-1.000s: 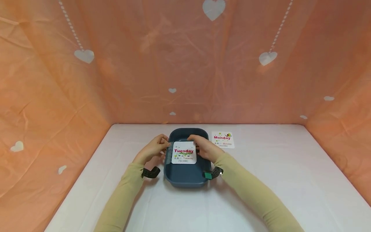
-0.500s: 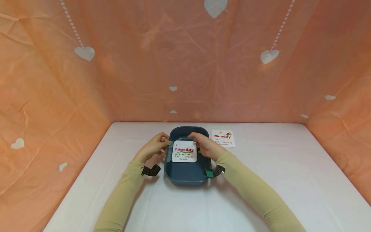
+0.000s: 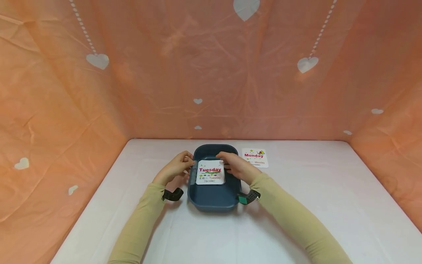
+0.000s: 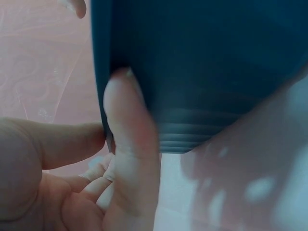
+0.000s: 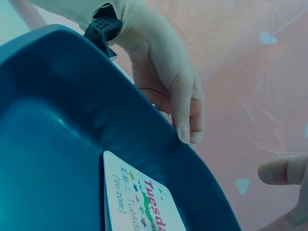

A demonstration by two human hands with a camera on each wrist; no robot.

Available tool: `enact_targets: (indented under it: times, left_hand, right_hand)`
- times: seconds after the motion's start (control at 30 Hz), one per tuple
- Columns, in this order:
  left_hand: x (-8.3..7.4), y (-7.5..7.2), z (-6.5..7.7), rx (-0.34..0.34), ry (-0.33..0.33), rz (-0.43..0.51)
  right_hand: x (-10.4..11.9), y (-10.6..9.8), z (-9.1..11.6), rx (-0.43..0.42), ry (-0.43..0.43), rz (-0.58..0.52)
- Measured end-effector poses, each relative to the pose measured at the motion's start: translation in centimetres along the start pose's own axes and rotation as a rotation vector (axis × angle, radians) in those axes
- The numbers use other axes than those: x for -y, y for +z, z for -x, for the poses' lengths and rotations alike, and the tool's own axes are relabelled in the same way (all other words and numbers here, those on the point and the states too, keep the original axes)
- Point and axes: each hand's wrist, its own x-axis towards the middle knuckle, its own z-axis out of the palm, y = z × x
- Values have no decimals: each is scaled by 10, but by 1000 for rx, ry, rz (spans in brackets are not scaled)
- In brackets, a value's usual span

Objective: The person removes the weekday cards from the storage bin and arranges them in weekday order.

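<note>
A dark blue rectangular tray (image 3: 212,200) stands on the white table. My left hand (image 3: 176,168) grips its left wall, thumb and finger on either side, as the left wrist view shows. In the right wrist view the left thumb (image 5: 183,132) lies over the rim. Inside the tray lies a square white "Tuesday" card (image 3: 210,176) with red lettering. My right hand (image 3: 240,169) reaches over the tray's right rim with loosely bent fingers, fingertips by the card's upper right corner. The right wrist view shows part of it (image 5: 293,175) apart from the card, holding nothing.
A square "Monday" card (image 3: 257,162) lies on the table just right of the tray, its lower left corner covered by the right hand. An orange cloth (image 3: 217,73) with white hearts hangs behind and at both sides of the table (image 3: 197,238).
My right hand has shifted slightly right, away from the Tuesday card's edge. My left hand keeps its grip on the tray. The whole head view has shifted a little.
</note>
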Motion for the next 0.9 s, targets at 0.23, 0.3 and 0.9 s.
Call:
enact_targets:
  times: [0.23, 0.3, 0.9]
  left_hand:
    - [1, -2, 2, 3, -9, -3]
    - [1, -2, 1, -1, -10, -18]
    - [1, -2, -1, -4, -17, -25]
  right_hand:
    - [-1, 2, 0, -22, -56, 74]
    - [-1, 0, 1, -31, -93, 118]
    - [5, -11, -11, -83, -246, 266]
